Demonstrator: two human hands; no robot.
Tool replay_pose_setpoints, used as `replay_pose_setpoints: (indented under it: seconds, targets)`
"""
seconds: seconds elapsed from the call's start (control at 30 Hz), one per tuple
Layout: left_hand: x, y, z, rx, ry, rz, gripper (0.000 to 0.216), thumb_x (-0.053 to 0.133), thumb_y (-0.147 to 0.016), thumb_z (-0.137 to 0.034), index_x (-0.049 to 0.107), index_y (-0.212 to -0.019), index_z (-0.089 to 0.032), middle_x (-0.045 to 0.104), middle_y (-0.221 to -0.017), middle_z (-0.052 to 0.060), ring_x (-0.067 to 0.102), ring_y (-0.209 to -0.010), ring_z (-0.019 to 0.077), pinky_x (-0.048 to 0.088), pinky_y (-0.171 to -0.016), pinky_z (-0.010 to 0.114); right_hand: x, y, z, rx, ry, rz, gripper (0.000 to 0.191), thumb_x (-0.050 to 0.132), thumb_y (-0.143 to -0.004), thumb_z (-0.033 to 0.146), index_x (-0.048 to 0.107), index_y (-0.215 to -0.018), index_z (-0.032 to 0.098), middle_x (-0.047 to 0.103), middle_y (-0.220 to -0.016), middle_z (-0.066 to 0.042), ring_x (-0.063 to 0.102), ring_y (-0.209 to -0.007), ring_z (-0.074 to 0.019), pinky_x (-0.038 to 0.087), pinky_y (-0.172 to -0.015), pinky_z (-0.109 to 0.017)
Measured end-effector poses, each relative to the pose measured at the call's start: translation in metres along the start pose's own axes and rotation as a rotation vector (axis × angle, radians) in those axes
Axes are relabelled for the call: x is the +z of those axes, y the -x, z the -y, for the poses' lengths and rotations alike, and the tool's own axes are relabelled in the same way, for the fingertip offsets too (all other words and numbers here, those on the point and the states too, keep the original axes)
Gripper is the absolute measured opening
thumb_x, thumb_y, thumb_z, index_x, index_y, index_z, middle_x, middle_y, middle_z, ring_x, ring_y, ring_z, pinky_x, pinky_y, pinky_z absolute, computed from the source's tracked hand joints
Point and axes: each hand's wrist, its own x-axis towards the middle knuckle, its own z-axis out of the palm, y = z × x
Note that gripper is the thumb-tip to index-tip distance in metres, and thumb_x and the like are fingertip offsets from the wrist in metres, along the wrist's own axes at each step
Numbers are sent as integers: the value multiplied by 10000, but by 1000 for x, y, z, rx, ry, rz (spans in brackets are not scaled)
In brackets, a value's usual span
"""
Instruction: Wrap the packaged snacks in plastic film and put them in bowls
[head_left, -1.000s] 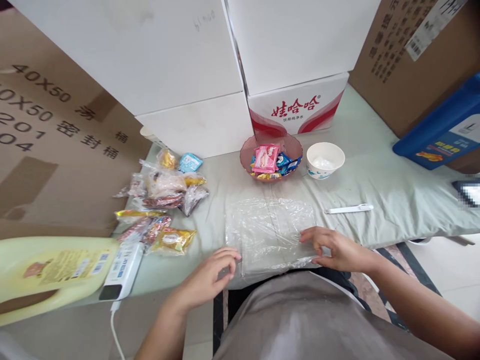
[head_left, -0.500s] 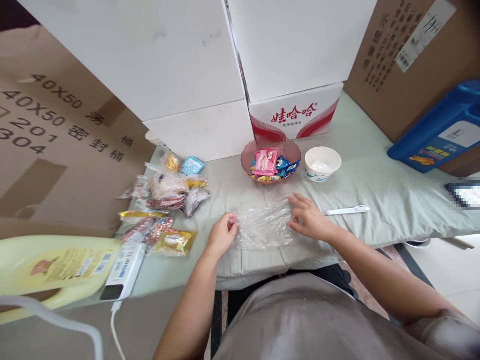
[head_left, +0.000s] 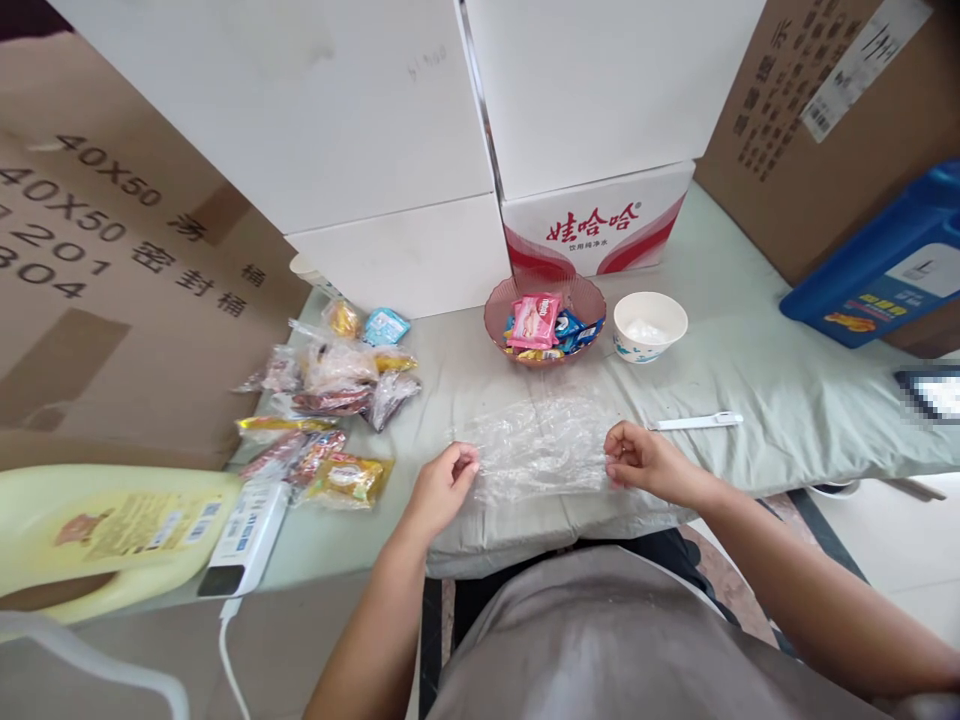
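A crumpled clear plastic bag (head_left: 541, 448) lies on the pale green cloth (head_left: 757, 380) in front of me. My left hand (head_left: 442, 487) pinches its left edge with curled fingers. My right hand (head_left: 641, 459) pinches its right edge, fingers closed. The bag is stretched flat between both hands. Behind it stands a pink glass bowl (head_left: 501, 301) holding wrapped snacks, with a white paper bowl (head_left: 649, 324) to its right.
A pile of wrapped snacks (head_left: 330, 400) lies at the left. A white pen-like tool (head_left: 696, 422) rests right of my right hand. A yellow jug (head_left: 105, 530) and a white device (head_left: 246, 540) sit at the near left. White and brown cartons stand behind; a blue jug (head_left: 885, 265) is at right.
The bag was gathered up from the near table edge toward the middle. My right hand then shifted right, pulling the bag out wider between both hands.
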Motion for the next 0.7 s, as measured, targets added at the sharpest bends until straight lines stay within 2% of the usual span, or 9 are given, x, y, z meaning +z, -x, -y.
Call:
replay_pose_setpoints:
  seconds: [0.07, 0.13, 0.2, 0.27, 0.4, 0.53, 0.63, 0.7]
  targets:
    - [-3, 4, -1, -19, 93, -39, 204, 518, -834, -380, 588, -889, -197, 679, -771, 15, 653, -704, 162, 519, -694, 281, -3, 4, 5, 22, -128, 69, 348, 680, -758, 381, 446, -963, 225, 559, -740, 50, 617, -593, -120, 488, -556, -265]
    - [-6, 4, 0, -51, 153, -122, 229, 513, -841, -409, 575, -898, -196, 678, -765, 17, 650, -668, 160, 517, -663, 275, -6, -1, 11, -18, -172, 51, 383, 701, -740, 387, 462, -989, 221, 555, -762, 45, 615, -608, -115, 498, -572, -268]
    - [-7, 3, 1, -85, 118, -219, 226, 506, -842, -408, 571, -905, -201, 686, -768, 23, 655, -665, 170, 515, -660, 283, -7, -15, 15, -87, -144, -36, 375, 697, -737, 383, 479, -992, 216, 564, -759, 35, 617, -645, -121, 497, -591, -267]
    - [-5, 2, 3, -106, -14, -296, 189, 499, -840, -373, 578, -898, -211, 696, -777, 29, 669, -701, 191, 512, -691, 302, -6, -34, 15, -128, -73, -150, 334, 662, -751, 366, 491, -991, 210, 581, -759, 23, 623, -668, -132, 493, -598, -267]
    - [2, 4, 11, -132, -277, -378, 133, 492, -838, -305, 583, -890, -223, 711, -821, 47, 679, -779, 226, 503, -729, 329, 4, -65, 5, -105, 194, -325, 230, 531, -807, 254, 512, -1030, 202, 625, -802, -3, 628, -633, -140, 500, -630, -294]
    - [8, 8, 17, -106, -404, -387, 169, 475, -856, -264, 585, -968, -203, 695, -862, 79, 664, -818, 248, 504, -732, 353, 17, -72, -7, -155, 657, -427, 283, 464, -830, 170, 562, -1096, 179, 676, -925, -76, 649, -816, -212, 492, -742, -343]
    - [10, 9, 7, -5, -516, -528, 263, 505, -858, -257, 582, -1086, -151, 650, -947, 132, 626, -919, 283, 491, -807, 403, 22, -70, -12, -186, 814, -455, 305, 425, -863, 170, 582, -1125, 162, 676, -1021, -115, 650, -883, -238, 488, -750, -345]
    - [16, 9, -6, 113, -550, -613, 269, 510, -878, -262, 589, -1104, -139, 619, -1021, 154, 592, -1005, 293, 468, -881, 426, 24, -69, -13, -192, 854, -455, 312, 420, -875, 177, 588, -1137, 166, 675, -1041, -116, 651, -886, -238, 490, -749, -340]
